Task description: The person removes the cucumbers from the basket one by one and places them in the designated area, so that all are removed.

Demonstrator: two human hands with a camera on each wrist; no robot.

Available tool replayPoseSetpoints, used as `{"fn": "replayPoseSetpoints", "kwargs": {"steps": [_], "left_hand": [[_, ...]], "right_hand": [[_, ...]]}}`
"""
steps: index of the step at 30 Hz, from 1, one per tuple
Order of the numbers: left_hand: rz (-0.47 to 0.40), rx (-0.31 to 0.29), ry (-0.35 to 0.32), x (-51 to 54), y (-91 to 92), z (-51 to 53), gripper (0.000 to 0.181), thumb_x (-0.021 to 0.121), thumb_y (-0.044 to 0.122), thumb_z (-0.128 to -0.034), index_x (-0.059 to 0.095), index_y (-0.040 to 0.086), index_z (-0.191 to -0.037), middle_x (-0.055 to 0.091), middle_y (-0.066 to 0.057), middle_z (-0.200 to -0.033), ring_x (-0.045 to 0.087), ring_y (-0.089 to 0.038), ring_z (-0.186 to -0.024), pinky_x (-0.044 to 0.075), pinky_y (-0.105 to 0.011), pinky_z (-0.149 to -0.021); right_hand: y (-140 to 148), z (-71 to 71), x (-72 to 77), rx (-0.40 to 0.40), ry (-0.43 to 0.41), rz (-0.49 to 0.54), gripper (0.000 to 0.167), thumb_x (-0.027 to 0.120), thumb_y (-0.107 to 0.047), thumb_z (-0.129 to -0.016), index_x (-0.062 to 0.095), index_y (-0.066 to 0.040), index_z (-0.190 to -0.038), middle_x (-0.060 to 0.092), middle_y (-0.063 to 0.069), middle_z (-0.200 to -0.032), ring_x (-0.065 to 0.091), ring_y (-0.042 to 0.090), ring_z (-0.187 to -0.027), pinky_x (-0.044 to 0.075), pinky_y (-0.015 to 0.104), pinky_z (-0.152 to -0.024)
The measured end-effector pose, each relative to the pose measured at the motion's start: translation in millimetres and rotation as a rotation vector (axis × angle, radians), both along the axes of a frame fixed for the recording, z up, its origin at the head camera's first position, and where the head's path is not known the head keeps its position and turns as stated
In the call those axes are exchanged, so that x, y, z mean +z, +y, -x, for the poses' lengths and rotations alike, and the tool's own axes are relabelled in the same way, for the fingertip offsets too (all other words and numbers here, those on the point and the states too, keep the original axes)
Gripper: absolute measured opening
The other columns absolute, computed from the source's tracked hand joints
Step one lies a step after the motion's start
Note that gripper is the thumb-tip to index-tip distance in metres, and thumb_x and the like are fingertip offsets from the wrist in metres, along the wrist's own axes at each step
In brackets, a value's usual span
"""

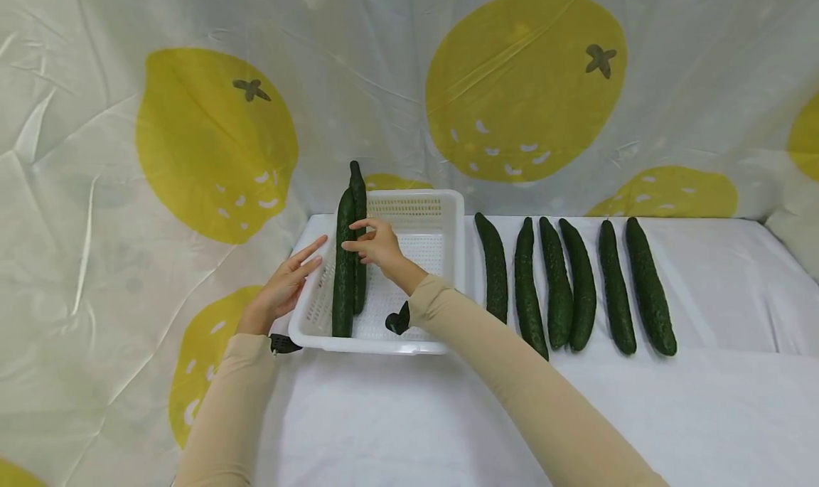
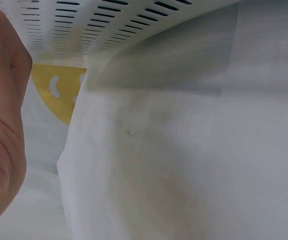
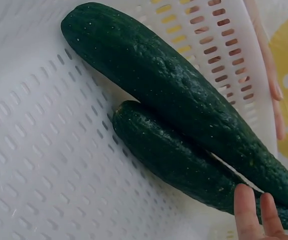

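Two long dark green cucumbers lie side by side in the left part of a white plastic basket (image 1: 451, 259). The left cucumber (image 1: 343, 288) is the longer-looking one in the right wrist view, and the other cucumber (image 3: 169, 155) lies against it. Their far ends stick up over the basket's back rim. My right hand (image 1: 380, 249) is over the cucumbers, its fingers loosely spread beside and above them; in the right wrist view the fingertips (image 3: 245, 205) do not close round either one. My left hand (image 1: 284, 288) is at the basket's left side, fingers extended along the outer wall.
To the right of the basket, several more cucumbers (image 1: 557, 281) lie in a row on the white tablecloth (image 1: 384, 416). A curtain with yellow lemons (image 1: 525, 82) hangs behind and to the left. A dark wrist device (image 1: 281, 343) shows near the left wrist.
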State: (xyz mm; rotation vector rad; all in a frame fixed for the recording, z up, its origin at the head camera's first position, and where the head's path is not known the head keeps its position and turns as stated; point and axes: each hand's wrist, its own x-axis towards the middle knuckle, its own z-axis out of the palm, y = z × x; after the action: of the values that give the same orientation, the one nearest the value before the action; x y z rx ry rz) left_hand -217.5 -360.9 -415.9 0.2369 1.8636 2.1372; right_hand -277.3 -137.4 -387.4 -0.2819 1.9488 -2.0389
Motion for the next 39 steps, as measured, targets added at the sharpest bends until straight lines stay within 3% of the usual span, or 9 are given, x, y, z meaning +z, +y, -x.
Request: {"fn": "replayPoseSetpoints", "kwargs": {"steps": [7, 13, 22, 31, 36, 39], "left_hand": [[0.035, 0.023, -0.015, 0.3, 3.3, 1.1, 0.053, 0.04, 0.017, -0.1096, 0.026, 0.025, -0.16, 0.055, -0.006, -0.13, 0.064, -0.016, -0.106, 0.056, -0.031, -0.084], [0.062, 0.059, -0.027, -0.7, 3.8, 1.0, 0.053, 0.041, 0.017, -0.1094, 0.027, 0.025, -0.16, 0.054, -0.005, -0.129, 0.063, -0.016, -0.106, 0.056, -0.031, -0.084], [0.04, 0.052, -0.035, -0.4, 1.9, -0.5, 0.053, 0.04, 0.016, -0.1098, 0.026, 0.026, -0.16, 0.054, -0.005, -0.126, 0.063, -0.015, -0.104, 0.057, -0.031, -0.083], [0.043, 0.043, -0.03, 0.2, 0.6, -1.7, 0.053, 0.039, 0.016, -0.1099, 0.024, 0.025, -0.16, 0.057, -0.004, -0.122, 0.063, -0.015, -0.101, 0.057, -0.031, -0.081], [0.036, 0.037, -0.023, 1.2, 0.7, -1.4, 0.054, 0.039, 0.015, -0.1099, 0.023, 0.023, -0.161, 0.057, -0.003, -0.12, 0.064, -0.014, -0.097, 0.057, -0.03, -0.079], [0.022, 0.034, -0.027, 1.5, 0.9, -1.9, 0.053, 0.038, 0.014, -0.1099, 0.025, 0.024, -0.16, 0.059, -0.005, -0.116, 0.066, -0.014, -0.093, 0.058, -0.029, -0.076]], "right_hand": [[-7, 1.5, -4.9, -0.01, -0.011, -0.011, 0.045, 0.083, -0.004, -0.082, 0.067, -0.007, -0.124, 0.058, 0.014, -0.098, 0.064, 0.032, -0.078, 0.058, 0.05, -0.08], [-12, 1.5, -9.6, 0.028, 0.005, -0.053, 0.048, 0.082, -0.004, -0.083, 0.065, -0.012, -0.127, 0.055, 0.016, -0.103, 0.059, 0.024, -0.073, 0.059, 0.044, -0.075], [-18, 0.4, -14.0, 0.088, 0.134, -0.135, 0.054, 0.08, -0.005, -0.085, 0.062, -0.015, -0.136, 0.053, 0.02, -0.115, 0.057, 0.024, -0.086, 0.06, 0.039, -0.069], [-21, 1.7, -16.8, 0.105, 0.27, -0.237, 0.057, 0.084, -0.005, -0.081, 0.063, -0.012, -0.133, 0.053, 0.017, -0.11, 0.056, 0.019, -0.056, 0.055, 0.027, -0.055], [-22, 0.6, -15.4, 0.087, 0.332, -0.288, 0.057, 0.086, -0.008, -0.079, 0.063, -0.012, -0.131, 0.05, 0.011, -0.1, 0.054, 0.016, -0.055, 0.053, 0.024, -0.054], [-22, -1.1, -15.5, 0.056, 0.35, -0.303, 0.055, 0.087, -0.011, -0.079, 0.064, -0.013, -0.129, 0.052, 0.011, -0.101, 0.054, 0.016, -0.065, 0.052, 0.023, -0.053]]}}
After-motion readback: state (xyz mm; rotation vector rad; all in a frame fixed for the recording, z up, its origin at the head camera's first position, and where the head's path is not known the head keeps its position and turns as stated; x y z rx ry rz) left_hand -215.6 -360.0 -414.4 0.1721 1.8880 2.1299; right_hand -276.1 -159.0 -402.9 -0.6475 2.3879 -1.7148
